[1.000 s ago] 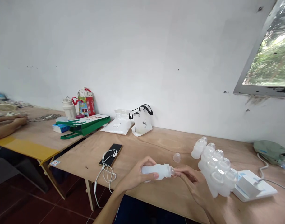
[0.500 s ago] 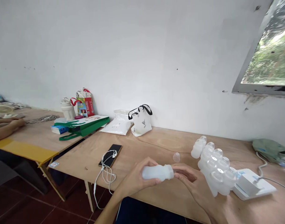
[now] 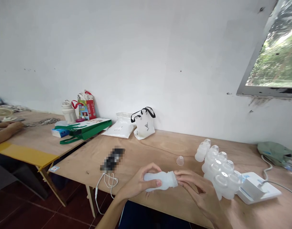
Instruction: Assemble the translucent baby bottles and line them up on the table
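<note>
My left hand (image 3: 139,183) is wrapped round the body of a translucent white bottle (image 3: 160,180), which lies sideways with its neck toward the right. The fingertips of my right hand (image 3: 198,190) press together at the bottle's neck end; whether they pinch a small part there I cannot make out. Behind my hands a small clear cap (image 3: 180,160) rests on the wooden table (image 3: 165,146). To the right stands a cluster of several similar bottles (image 3: 217,168) with clear domed caps.
A pixelated dark phone (image 3: 112,159) with white earphones lies left. White bags (image 3: 144,127) and a green bag (image 3: 88,128) stand near the wall. At right are a white box (image 3: 258,187) and a grey-green cloth item (image 3: 272,152). Another person's arm (image 3: 7,130) rests far left.
The bottle has tilted slightly, its neck end now lower. My left thumb has moved up over its side, and my right fingers have shifted at the neck.
</note>
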